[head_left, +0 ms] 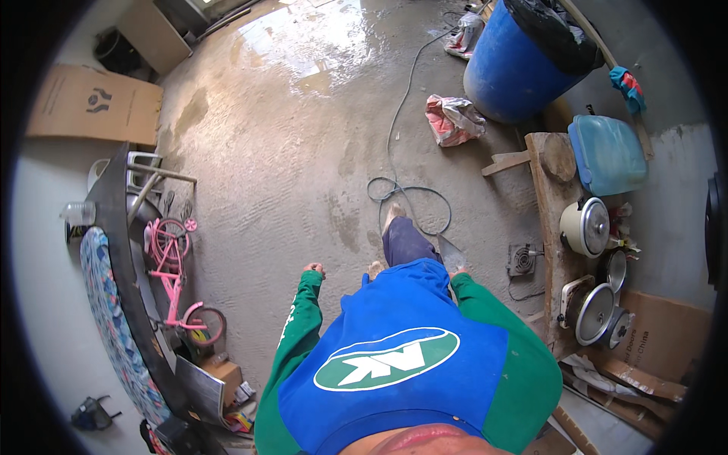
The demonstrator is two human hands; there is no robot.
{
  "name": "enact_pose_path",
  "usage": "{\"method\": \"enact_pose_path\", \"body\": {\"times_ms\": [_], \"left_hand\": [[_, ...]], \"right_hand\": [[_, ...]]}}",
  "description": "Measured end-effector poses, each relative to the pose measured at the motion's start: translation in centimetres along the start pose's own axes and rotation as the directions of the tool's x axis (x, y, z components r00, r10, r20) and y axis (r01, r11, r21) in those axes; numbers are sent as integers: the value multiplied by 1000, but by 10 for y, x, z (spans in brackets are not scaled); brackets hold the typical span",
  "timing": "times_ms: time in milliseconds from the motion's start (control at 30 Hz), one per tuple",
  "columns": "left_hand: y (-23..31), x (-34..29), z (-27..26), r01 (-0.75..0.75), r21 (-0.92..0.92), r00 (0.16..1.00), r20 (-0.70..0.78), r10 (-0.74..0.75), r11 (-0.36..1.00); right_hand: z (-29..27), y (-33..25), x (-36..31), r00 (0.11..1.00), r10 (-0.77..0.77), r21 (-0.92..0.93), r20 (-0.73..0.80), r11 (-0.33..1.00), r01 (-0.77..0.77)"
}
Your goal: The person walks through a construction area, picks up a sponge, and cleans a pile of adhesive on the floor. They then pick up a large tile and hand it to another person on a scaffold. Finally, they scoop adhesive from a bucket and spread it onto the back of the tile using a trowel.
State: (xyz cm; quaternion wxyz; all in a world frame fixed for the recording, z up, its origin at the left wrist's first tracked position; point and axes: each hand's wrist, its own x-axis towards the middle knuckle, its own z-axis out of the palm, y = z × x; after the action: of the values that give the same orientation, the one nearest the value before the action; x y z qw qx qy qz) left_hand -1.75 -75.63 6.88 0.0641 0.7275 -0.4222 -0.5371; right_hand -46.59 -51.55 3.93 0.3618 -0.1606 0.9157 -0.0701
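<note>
My left hand (pixel 315 268) hangs at my side below a green sleeve, its fingers curled in a loose fist with nothing seen in it. On the other side my right hand (pixel 458 271) is mostly covered by the sleeve and my body. Its fingers are closed at the near end of a flat grey trowel (pixel 450 252), whose blade points forward over the floor. My feet stand on the bare concrete floor (pixel 280 189), one ahead of the other. A thin hose or cable (pixel 409 188) lies looped just beyond my front foot.
Ahead on the right stand a blue barrel (pixel 500 68) and a crumpled sack (pixel 453 121). A wooden bench (pixel 547 205) with pots (pixel 585 227) runs along the right. At left are a pink bicycle (pixel 173 280) and cardboard (pixel 98 105). Wet floor (pixel 303 38) shines farther ahead.
</note>
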Motion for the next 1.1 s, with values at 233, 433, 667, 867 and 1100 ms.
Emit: {"method": "enact_pose_path", "body": {"times_ms": [233, 433, 667, 867, 1100], "left_hand": [[215, 192, -10, 134, 49, 991, 4, -134, 990], [414, 277, 32, 13, 66, 992, 124, -21, 998], [607, 457, 72, -169, 108, 985, 57, 163, 980], [759, 626, 66, -238, 319, 968, 156, 197, 917], [1068, 746, 131, -224, 215, 915, 383, 129, 951]], "right_hand": [[-4, -184, 145, 973, 211, 52, 92, 975, -216], [-125, -409, 313, 994, 104, 116, 41, 987, -108], [-311, -709, 507, 968, -190, 174, -162, 960, 217], [-306, -794, 629, 975, 39, 259, -217, 966, 19], [-290, -788, 682, 894, 447, 365, 0, 833, -416]]}}
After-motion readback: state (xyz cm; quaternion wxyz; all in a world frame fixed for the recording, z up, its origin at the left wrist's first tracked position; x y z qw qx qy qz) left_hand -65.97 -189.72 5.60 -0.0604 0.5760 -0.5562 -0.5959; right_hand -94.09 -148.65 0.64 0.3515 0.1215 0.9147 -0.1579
